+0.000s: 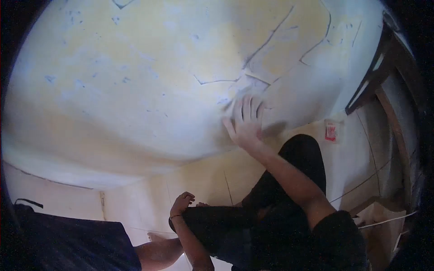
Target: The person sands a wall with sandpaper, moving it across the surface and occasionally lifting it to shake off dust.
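Observation:
Against the wall, my right hand presses with its fingers apart, just below several cracks. Its fingertips are smeared by motion. A pale, blurred patch lies under and beyond them; I cannot make out what it is. My left hand hangs over my bent left knee, the fingers loosely curled and slightly apart. Nothing shows in it. A thin band circles that wrist.
A small red and white packet lies on the tiled floor. At left are another person's dark clothing and bare leg. A dark frame stands at right, with a white cable lower down.

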Demonstrator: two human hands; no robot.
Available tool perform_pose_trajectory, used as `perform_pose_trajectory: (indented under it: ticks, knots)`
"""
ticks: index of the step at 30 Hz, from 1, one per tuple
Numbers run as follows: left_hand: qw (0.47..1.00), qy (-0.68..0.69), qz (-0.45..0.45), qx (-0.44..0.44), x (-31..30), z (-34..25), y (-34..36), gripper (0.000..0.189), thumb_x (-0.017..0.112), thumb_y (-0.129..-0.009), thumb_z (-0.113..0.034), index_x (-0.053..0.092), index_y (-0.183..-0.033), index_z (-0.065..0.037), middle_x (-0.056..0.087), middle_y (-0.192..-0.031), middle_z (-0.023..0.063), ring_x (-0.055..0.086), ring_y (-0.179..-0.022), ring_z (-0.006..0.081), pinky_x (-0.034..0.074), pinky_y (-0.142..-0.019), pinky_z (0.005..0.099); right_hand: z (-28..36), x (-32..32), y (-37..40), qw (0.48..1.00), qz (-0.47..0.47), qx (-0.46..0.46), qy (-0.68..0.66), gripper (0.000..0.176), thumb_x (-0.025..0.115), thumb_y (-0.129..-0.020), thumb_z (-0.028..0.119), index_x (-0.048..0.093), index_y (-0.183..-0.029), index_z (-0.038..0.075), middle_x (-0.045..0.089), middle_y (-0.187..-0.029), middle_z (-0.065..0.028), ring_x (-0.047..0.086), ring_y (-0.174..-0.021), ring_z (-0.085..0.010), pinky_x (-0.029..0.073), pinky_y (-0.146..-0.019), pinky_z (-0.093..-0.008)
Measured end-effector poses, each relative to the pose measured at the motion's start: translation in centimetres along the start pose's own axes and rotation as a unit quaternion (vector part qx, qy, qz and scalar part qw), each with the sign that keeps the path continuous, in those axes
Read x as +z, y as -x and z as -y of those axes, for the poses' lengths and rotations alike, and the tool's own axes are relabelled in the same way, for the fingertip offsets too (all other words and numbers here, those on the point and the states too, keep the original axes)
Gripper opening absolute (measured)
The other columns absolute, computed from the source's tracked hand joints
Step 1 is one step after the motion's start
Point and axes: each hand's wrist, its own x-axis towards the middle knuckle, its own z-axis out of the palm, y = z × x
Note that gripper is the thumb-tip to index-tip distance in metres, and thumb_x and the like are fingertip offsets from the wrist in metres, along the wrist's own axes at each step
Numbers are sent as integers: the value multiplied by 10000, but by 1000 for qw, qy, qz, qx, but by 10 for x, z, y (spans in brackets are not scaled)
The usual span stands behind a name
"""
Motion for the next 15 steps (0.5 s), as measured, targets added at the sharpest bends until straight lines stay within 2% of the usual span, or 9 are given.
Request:
perform_pose_trajectory:
  ticks: [1,4,6,7,9,10,11,13,15]
  knots:
    - [1000,8,3,8,-1,-4,-1,260,457,-902,-163,642,-1008,-13,697,-938,120,668,-849,206,534,-767,339,-2,17,13,999,29,-17,17,760,530,-885,490,375,-1398,-49,349,-1426,-304,304,-1317,-498,139,-1073,-692]
    - [1000,9,-6,9,-6,-17,1,260,451,-909,-158,647,-1008,-20,698,-940,119,666,-856,209,532,-772,340,19,-26,-28,997,-42,18,-60,768,528,-895,440,317,-1401,-98,265,-1435,-383,219,-1336,-559,113,-1075,-697]
    - [1000,-10,-18,-17,-1,-12,12,266,439,-914,-156,649,-1013,-25,698,-942,117,665,-867,212,531,-780,340,16,-52,-53,993,-90,30,-69,787,522,-900,447,290,-1409,-106,236,-1448,-385,191,-1347,-560,99,-1072,-702]
    - [999,-26,-22,23,-1,3,6,273,430,-917,-161,649,-1013,-31,699,-932,111,663,-871,211,529,-785,337,12,-59,-61,990,-119,31,-69,796,519,-903,451,276,-1413,-110,221,-1454,-386,177,-1353,-561,93,-1071,-704]
    - [1000,3,0,26,-1,16,-5,277,430,-913,-166,649,-1013,-28,700,-925,115,664,-869,211,530,-787,338,-6,-3,-15,998,-59,-17,-11,814,509,-909,449,238,-1421,-122,188,-1465,-388,152,-1359,-567,86,-1072,-702]
    - [999,19,6,30,0,10,-7,280,430,-911,-168,649,-1012,-27,701,-921,116,665,-868,211,531,-787,339,-5,4,-8,998,-33,-43,17,823,504,-912,448,218,-1425,-127,172,-1471,-389,139,-1362,-569,83,-1073,-700]
    - [999,21,1,29,0,6,-9,280,431,-911,-168,650,-1009,-25,700,-923,120,665,-868,212,531,-788,341,-6,13,-2,998,-45,-34,1,823,506,-911,450,224,-1419,-133,176,-1467,-393,140,-1360,-572,87,-1071,-701]
    - [1000,20,-6,18,-4,-11,1,279,433,-909,-168,651,-1003,-21,700,-926,127,666,-870,213,532,-789,344,12,-2,-8,998,-61,-8,-34,825,510,-908,453,236,-1408,-144,183,-1460,-402,141,-1357,-579,96,-1066,-703]
    - [999,3,-17,32,-3,1,7,284,428,-910,-166,647,-1010,-17,697,-941,133,664,-876,212,532,-793,345,18,-36,-41,994,-96,18,-48,820,508,-909,456,247,-1404,-143,182,-1454,-410,131,-1358,-585,98,-1060,-712]
